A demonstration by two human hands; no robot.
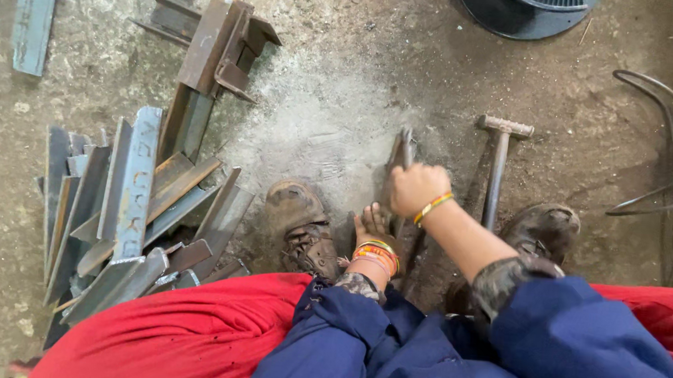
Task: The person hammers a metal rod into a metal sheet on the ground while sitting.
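A rusty steel angle piece (401, 150) lies on the dusty floor between my two worn boots. My right hand (415, 188) is closed around its middle, with a striped band on the wrist. My left hand (371, 222) sits just below and to the left, fingers curled against the lower part of the same piece; several bangles circle that wrist. How firmly the left hand grips is hidden by the right hand. My blue sleeves and red garment fill the bottom of the view.
A metal hammer (498, 166) lies upright just right of the hands. A heap of cut steel angle pieces (131, 205) sits at the left, more steel (212, 43) behind it. A black cable (667, 151) runs at the right, and a dark round object (519, 7) sits at the top.
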